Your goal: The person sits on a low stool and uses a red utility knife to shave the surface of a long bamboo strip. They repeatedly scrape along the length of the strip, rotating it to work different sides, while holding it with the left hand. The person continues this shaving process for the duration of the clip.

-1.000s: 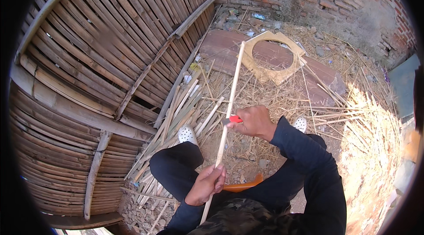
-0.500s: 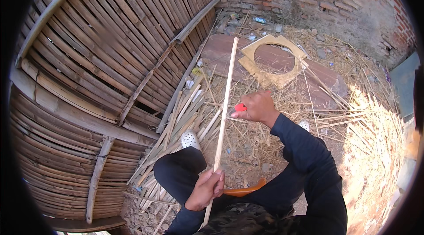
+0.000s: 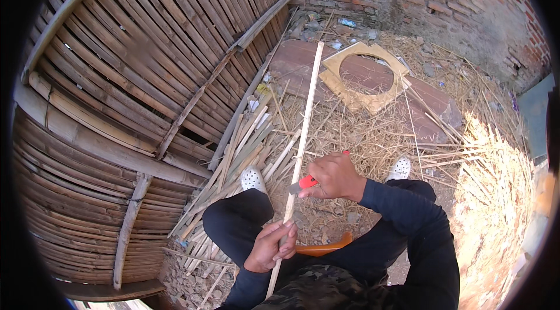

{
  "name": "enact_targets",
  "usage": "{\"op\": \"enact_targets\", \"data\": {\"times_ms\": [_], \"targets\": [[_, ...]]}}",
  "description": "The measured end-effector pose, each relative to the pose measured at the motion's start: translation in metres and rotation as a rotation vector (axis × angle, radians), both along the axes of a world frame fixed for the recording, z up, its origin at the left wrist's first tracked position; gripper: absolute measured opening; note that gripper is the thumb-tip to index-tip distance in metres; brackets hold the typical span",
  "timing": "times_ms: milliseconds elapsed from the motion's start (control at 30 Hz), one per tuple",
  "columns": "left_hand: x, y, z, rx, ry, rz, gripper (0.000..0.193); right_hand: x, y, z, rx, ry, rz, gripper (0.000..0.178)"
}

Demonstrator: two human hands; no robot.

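Note:
A long pale bamboo strip point(image 3: 307, 114) slants up and away from my lap. My left hand point(image 3: 271, 246) is closed around its lower part, close to my body. In my right hand point(image 3: 333, 176) is a red-handled knife point(image 3: 307, 181), gripped in a fist. Its short grey blade lies against the strip, a little above my left hand. Most of the knife's handle is hidden by my fingers.
Bamboo strips point(image 3: 245, 145) are heaped beside my left shoe. A wooden board with a round hole point(image 3: 334, 64) lies ahead on a brown slab point(image 3: 291, 65). Shavings cover the ground. A slatted bamboo wall point(image 3: 140, 65) stands left, a brick wall point(image 3: 431, 6) behind.
My right hand has come down and nearer along the strip, bringing the knife blade onto it. The strip's far end has shifted slightly right; my left hand keeps its hold.

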State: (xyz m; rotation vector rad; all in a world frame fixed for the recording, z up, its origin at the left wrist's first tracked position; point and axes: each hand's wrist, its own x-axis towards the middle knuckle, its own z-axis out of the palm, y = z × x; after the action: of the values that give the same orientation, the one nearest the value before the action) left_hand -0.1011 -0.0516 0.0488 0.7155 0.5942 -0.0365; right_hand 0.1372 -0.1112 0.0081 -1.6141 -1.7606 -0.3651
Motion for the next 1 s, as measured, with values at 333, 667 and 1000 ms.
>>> {"op": "enact_targets", "data": {"times_ms": [333,667,1000], "targets": [[0.0,-0.006,-0.001,0.029,0.01,-0.021,0.028,0.027,0.01,0.005,-0.043,0.03,-0.183,0.065],[-0.015,-0.031,-0.004,0.015,0.058,-0.211,0.029,0.165,0.011,-0.009,-0.074,0.075,-0.772,0.065],[-0.059,-0.032,-0.006,-0.146,0.096,-0.228,0.029,0.296,-0.069,-0.062,-0.3,0.592,-1.243,0.083]]}}
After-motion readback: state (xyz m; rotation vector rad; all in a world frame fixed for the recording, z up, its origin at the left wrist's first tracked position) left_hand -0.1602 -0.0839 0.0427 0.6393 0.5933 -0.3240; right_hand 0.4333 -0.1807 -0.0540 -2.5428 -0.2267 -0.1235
